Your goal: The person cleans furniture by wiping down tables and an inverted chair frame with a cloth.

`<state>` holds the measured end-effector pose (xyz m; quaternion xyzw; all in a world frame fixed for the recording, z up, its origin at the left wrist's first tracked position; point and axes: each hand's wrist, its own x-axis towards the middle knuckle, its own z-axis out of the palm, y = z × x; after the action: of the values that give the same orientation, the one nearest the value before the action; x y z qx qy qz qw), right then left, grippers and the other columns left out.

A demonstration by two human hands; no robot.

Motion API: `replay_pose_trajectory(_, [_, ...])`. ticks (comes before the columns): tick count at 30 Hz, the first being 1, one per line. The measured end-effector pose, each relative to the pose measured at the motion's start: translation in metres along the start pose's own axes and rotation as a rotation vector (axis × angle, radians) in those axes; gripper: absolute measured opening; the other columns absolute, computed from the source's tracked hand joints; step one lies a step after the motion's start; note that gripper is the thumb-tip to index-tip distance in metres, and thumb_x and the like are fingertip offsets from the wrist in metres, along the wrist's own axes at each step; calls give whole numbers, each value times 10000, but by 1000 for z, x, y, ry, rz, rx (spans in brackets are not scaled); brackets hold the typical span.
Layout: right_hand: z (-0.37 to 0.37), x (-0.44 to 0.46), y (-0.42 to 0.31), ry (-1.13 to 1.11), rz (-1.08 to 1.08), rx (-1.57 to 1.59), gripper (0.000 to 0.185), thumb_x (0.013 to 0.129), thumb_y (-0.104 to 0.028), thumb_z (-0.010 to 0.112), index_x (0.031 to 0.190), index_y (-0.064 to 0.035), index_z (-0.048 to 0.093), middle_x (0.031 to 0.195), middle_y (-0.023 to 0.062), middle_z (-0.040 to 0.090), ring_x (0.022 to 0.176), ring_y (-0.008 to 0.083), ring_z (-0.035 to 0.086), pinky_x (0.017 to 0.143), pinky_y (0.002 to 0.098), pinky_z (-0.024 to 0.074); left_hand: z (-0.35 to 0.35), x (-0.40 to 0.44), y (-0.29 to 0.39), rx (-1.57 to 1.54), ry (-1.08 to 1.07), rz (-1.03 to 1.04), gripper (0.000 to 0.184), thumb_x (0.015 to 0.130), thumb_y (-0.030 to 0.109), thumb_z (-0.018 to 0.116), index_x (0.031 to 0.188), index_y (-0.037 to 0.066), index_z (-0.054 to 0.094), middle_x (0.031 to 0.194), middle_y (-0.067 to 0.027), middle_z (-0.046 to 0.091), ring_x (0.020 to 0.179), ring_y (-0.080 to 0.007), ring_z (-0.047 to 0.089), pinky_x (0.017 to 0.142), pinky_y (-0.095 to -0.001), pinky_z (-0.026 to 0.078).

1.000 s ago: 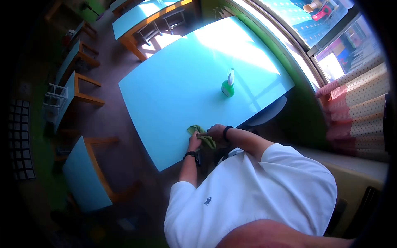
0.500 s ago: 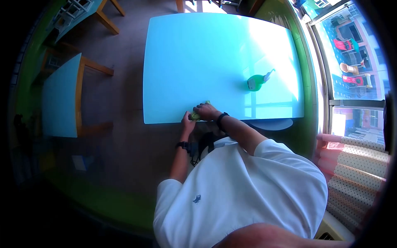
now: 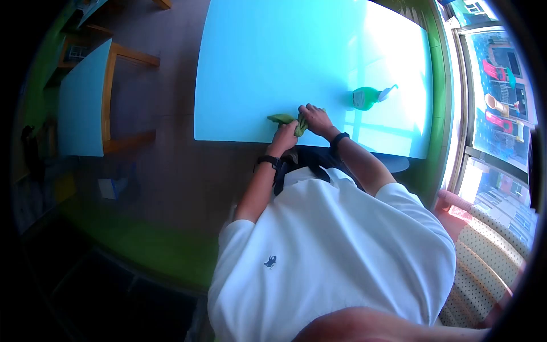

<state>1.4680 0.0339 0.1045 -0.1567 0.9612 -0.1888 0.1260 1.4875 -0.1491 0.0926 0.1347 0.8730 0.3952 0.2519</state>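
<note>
A green cloth (image 3: 280, 118) is bunched between my two hands above the near edge of the pale blue table (image 3: 262, 68). My left hand (image 3: 284, 138) is closed on the cloth's lower part, and a folded end sticks out to the left past its fingers. On the other side my right hand (image 3: 317, 119) grips the cloth with its fingers curled over it. A green pump bottle (image 3: 363, 98) with a white nozzle stands on the table to the right of my hands.
A second blue table (image 3: 85, 102) with wooden legs stands to the left across the floor. Windows (image 3: 496, 80) and a dotted curtain (image 3: 484, 262) line the right side. A rounded seat (image 3: 395, 164) shows under the table's near edge.
Both hands have moved farther onto the table and to the right with the cloth. The cloth, compactly bunched before, now spreads out more. The whole view has shifted slightly.
</note>
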Motion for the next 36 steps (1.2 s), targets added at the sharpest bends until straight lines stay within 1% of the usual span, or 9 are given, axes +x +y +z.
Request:
replay_pose_trajectory(5, [12, -2, 18, -116, -7, 207, 199, 822, -120, 593, 1007, -108, 522, 947, 149, 602, 889, 380, 620, 701, 459, 510, -29, 0, 28, 121, -38, -130, 438, 756, 8, 558, 1164, 161, 513, 937, -244, 644, 927, -446, 603, 754, -537, 482])
replay_pose_trajectory(7, [16, 8, 10, -206, -113, 283, 374, 816, -132, 623, 1146, -127, 447, 863, 186, 629, 807, 410, 624, 684, 484, 497, -45, -3, 10, 177, 32, -159, 420, 762, 30, 572, 1153, 170, 509, 933, -218, 654, 902, -429, 616, 739, -530, 490])
replay_pose_trajectory(15, [11, 37, -26, -422, -115, 438, 490, 941, -482, 494, 1194, -76, 389, 842, 232, 644, 769, 440, 623, 687, 500, 491, -60, -12, -39, 260, 304, -327, 361, 751, 149, 679, 1090, 113, 558, 1022, -183, 620, 927, -416, 598, 746, -514, 496])
replay_pose_trajectory(19, [20, 26, 15, 34, 102, 550, 341, 925, -285, 575, 1075, -51, 376, 823, 234, 624, 767, 447, 609, 657, 487, 489, -37, 5, -28, 278, 62, -302, 333, 753, 165, 691, 1057, 99, 571, 1141, -176, 555, 1070, -392, 538, 821, -505, 476])
replay_pose_trajectory(21, [28, 22, 38, 208, 302, 499, 302, 897, -183, 602, 1011, -48, 357, 818, 227, 602, 759, 446, 593, 634, 484, 481, -38, 20, 4, 318, 6, -81, 351, 733, 143, 698, 1062, 110, 580, 1199, -154, 515, 1163, -360, 478, 898, -473, 453])
replay_pose_trajectory(27, [24, 35, 52, 301, 400, 332, 228, 858, -158, 621, 947, -22, 461, 823, 184, 586, 801, 402, 591, 705, 479, 479, -14, 62, -13, 352, 3, 327, 380, 699, 50, 672, 1070, 85, 597, 1298, -131, 478, 1224, -320, 453, 990, -419, 416])
replay_pose_trajectory(31, [30, 59, -7, 277, 256, 274, 432, 817, -161, 644, 1188, -24, 470, 1084, 235, 535, 960, 410, 558, 812, 461, 481, -33, 58, -48, 300, 119, 330, 350, 736, 26, 647, 1081, 56, 592, 1385, -124, 423, 1285, -318, 417, 1023, -411, 397])
replay_pose_trajectory(32, [29, 64, -31, 155, 307, 285, 582, 801, -169, 658, 1305, -12, 411, 1292, 291, 415, 1168, 472, 443, 968, 476, 420, -48, 49, -60, 268, 203, 289, 334, 754, 26, 639, 1084, 51, 591, 1402, -121, 410, 1305, -319, 399, 1037, -410, 388])
replay_pose_trajectory(36, [62, 96, -121, -7, -89, -11, 736, 794, -237, 682, 1372, 54, 330, 1424, 350, 250, 1353, 515, 198, 1122, 508, 240, -106, 6, -124, 309, 335, 187, 278, 813, 68, 617, 1089, 58, 588, 1452, -111, 366, 1350, -317, 354, 1065, -403, 365])
